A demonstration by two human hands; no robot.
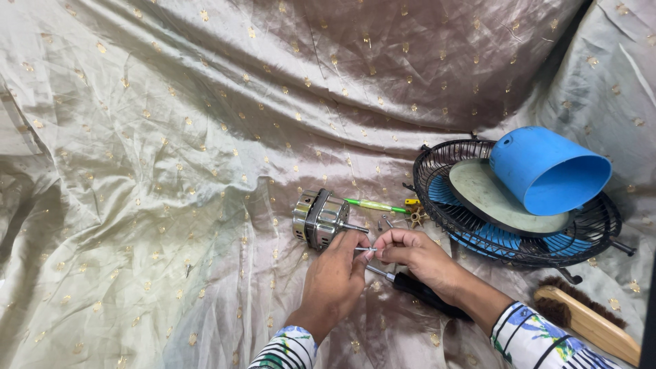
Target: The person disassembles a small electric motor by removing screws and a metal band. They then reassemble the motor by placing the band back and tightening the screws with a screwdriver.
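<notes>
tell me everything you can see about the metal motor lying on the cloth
The motor is a small, squat silver block of shiny metal with ribbed, banded sides. It lies on its side on the shiny gold-dotted cloth, its thin steel shaft pointing right toward the fan grille. The left hand lies just below it, fingers close to the shaft; whether they touch is unclear. A green-handled tool lies just behind it.
</notes>
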